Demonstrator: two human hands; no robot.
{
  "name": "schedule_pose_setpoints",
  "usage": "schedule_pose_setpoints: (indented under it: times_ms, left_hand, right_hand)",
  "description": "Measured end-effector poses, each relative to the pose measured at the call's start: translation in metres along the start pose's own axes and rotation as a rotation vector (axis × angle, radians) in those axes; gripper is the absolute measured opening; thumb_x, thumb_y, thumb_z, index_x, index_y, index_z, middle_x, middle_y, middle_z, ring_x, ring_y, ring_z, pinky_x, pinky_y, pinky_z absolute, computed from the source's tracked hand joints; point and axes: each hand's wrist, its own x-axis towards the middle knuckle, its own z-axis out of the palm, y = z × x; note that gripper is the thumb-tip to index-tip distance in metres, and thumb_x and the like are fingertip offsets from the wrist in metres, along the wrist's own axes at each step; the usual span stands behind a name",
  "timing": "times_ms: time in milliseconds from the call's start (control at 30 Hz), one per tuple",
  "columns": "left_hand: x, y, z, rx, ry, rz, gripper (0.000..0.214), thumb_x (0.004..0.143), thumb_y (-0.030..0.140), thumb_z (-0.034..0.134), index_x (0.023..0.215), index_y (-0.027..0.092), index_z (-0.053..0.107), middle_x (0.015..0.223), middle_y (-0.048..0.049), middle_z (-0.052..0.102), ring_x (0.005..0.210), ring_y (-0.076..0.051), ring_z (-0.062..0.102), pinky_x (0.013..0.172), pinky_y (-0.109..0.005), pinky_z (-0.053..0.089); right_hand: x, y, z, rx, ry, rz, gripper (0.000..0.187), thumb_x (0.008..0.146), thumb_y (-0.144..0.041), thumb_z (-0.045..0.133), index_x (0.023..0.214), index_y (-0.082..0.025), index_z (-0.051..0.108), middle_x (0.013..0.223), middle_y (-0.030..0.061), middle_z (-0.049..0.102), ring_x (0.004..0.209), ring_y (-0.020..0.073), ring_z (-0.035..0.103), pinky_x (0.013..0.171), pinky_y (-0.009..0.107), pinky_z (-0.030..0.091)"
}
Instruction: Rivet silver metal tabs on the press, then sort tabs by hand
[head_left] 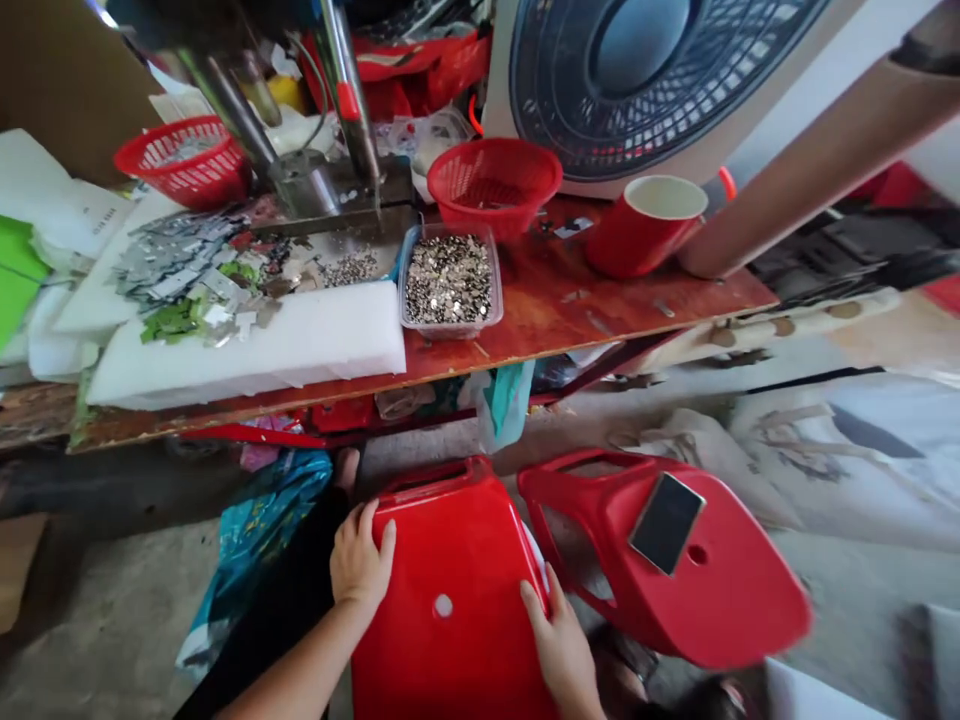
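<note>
The red plastic stool (450,540) is lying between the hands, its long axis running roughly from 12 to 6 o'clock. From the seat hole (443,606), the left hand (361,562) is grasping the left edge around 10 o'clock, closer to the far end, while the right hand (559,635) is grasping the right edge around 3 o'clock. Further out at 3 o'clock, a second red stool (739,565) is bearing a smartphone (666,523).

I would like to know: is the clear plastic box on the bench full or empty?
Full, or nearly so: in the clear plastic box, small shiny pieces reach close to the rim.
</note>
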Motion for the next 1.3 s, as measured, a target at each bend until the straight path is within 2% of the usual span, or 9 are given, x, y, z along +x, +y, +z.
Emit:
schedule_pose_setpoints:
  times_ms: [167, 333, 567, 800, 900, 1000, 1100, 1233, 1300]
  left_hand:
    - [0.002, 0.003, 0.003, -0.019, 0.028, -0.007, 0.043, 0.088, 0.038, 0.045, 0.125, 0.018, 0.055, 0.121, -0.013, 0.058, 0.107, -0.028, 0.052, 0.089, -0.04, 0.044]
    - [0.003, 0.002, 0.004, -0.044, 0.037, -0.019, 0.045, 0.088, 0.04, 0.045, 0.125, 0.018, 0.055, 0.12, -0.0142, 0.058, 0.108, -0.029, 0.052, 0.09, -0.042, 0.044]
    - [0.002, 0.003, 0.003, -0.146, 0.034, -0.054, 0.044, 0.085, 0.041, 0.049, 0.123, 0.019, 0.058, 0.12, -0.0144, 0.058, 0.11, -0.031, 0.052, 0.092, -0.045, 0.042]
    - [0.002, -0.011, 0.008, -0.395, 0.0, -0.156, 0.056, 0.082, 0.044, 0.055, 0.132, 0.02, 0.047, 0.132, -0.0122, 0.052, 0.123, -0.028, 0.045, 0.102, -0.043, 0.037]
    - [-0.018, -0.029, 0.021, -0.524, -0.043, -0.291, 0.065, 0.083, 0.049, 0.052, 0.137, 0.015, 0.039, 0.137, -0.0144, 0.049, 0.127, -0.026, 0.044, 0.103, -0.038, 0.037]
    - [-0.052, -0.041, 0.035, -0.663, -0.13, -0.44, 0.055, 0.086, 0.051, 0.048, 0.126, 0.013, 0.051, 0.119, -0.0148, 0.062, 0.112, -0.025, 0.057, 0.094, -0.037, 0.045]
    - [-0.081, -0.046, 0.045, -0.8, -0.194, -0.567, 0.046, 0.087, 0.05, 0.05, 0.116, 0.015, 0.058, 0.11, -0.0114, 0.066, 0.101, -0.022, 0.062, 0.089, -0.042, 0.047]
    - [-0.109, -0.07, 0.035, -0.97, -0.213, -0.694, 0.041, 0.086, 0.049, 0.053, 0.108, 0.015, 0.061, 0.108, -0.0082, 0.067, 0.099, -0.021, 0.063, 0.091, -0.045, 0.046]
    - [-0.132, -0.095, 0.025, -1.033, -0.21, -0.751, 0.045, 0.079, 0.053, 0.058, 0.103, 0.016, 0.065, 0.101, -0.0105, 0.072, 0.099, -0.025, 0.065, 0.091, -0.038, 0.046]
  right_hand:
    - [-0.007, -0.016, -0.003, -0.207, 0.023, 0.039, 0.075, 0.084, -0.068, 0.028, 0.143, -0.022, 0.034, 0.132, 0.0132, 0.055, 0.121, 0.0328, 0.052, 0.093, 0.047, 0.044]
    - [-0.007, -0.018, -0.005, -0.339, -0.012, 0.059, 0.073, 0.086, -0.067, 0.022, 0.144, -0.023, 0.031, 0.131, 0.0119, 0.056, 0.119, 0.0315, 0.054, 0.092, 0.045, 0.045]
    - [-0.004, -0.017, -0.005, -0.331, -0.031, 0.088, 0.078, 0.083, -0.07, 0.019, 0.144, -0.023, 0.03, 0.128, 0.0129, 0.058, 0.119, 0.0361, 0.053, 0.094, 0.053, 0.041]
    - [-0.001, -0.012, -0.001, -0.251, 0.022, 0.057, 0.08, 0.082, -0.07, 0.023, 0.144, -0.02, 0.033, 0.12, 0.0156, 0.062, 0.112, 0.0359, 0.057, 0.091, 0.047, 0.044]
    - [0.003, -0.011, 0.001, -0.214, 0.041, 0.096, 0.084, 0.079, -0.074, 0.026, 0.144, -0.02, 0.033, 0.118, 0.0158, 0.064, 0.111, 0.0369, 0.058, 0.092, 0.049, 0.043]
    - [0.009, -0.008, 0.003, -0.082, 0.033, 0.065, 0.088, 0.076, -0.076, 0.029, 0.143, -0.019, 0.035, 0.132, 0.0142, 0.055, 0.123, 0.0344, 0.049, 0.102, 0.045, 0.038]
    - [0.008, -0.003, 0.006, 0.048, -0.002, -0.004, 0.092, 0.074, -0.076, 0.032, 0.143, -0.015, 0.033, 0.144, 0.0118, 0.042, 0.131, 0.0311, 0.04, 0.11, 0.039, 0.03]
    - [-0.026, 0.014, 0.014, 0.033, -0.038, 0.009, 0.091, 0.079, -0.075, 0.028, 0.144, -0.013, 0.029, 0.146, 0.0135, 0.038, 0.135, 0.0311, 0.034, 0.111, 0.041, 0.032]
    - [-0.053, 0.021, 0.022, -0.051, -0.028, -0.021, 0.073, 0.084, -0.07, 0.032, 0.141, -0.024, 0.034, 0.138, 0.0102, 0.047, 0.131, 0.0294, 0.041, 0.103, 0.042, 0.043]
